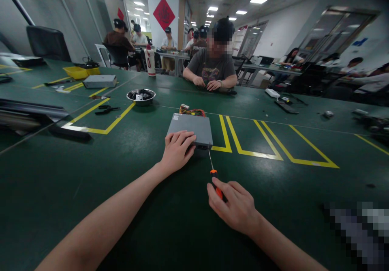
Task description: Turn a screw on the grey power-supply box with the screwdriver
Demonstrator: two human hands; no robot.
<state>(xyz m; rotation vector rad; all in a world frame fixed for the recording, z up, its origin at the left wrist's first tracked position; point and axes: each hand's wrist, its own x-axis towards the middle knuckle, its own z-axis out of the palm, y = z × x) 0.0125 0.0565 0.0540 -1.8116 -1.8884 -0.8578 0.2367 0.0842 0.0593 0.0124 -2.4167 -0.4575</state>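
A grey metal power supply unit (194,127) lies flat on the green table, with bundled coloured wires (192,110) coming out of its far side. My left hand (179,151) grips its near left part, fingers over the top and thumb by the near side. Between the thumb and fingers of my right hand (232,202) is an orange and black screwdriver (214,174). Its thin shaft points away from me, and the tip meets the unit's near right corner. Whether the tip sits in a screw is too small to tell.
Beyond the unit stands a steel bowl (141,96) with dark and white parts in it. A second grey metal box (100,81), a yellow tray (81,72) and a bottle (150,62) are farther off. A person (212,60) sits opposite. Yellow tape (255,154) marks the table.
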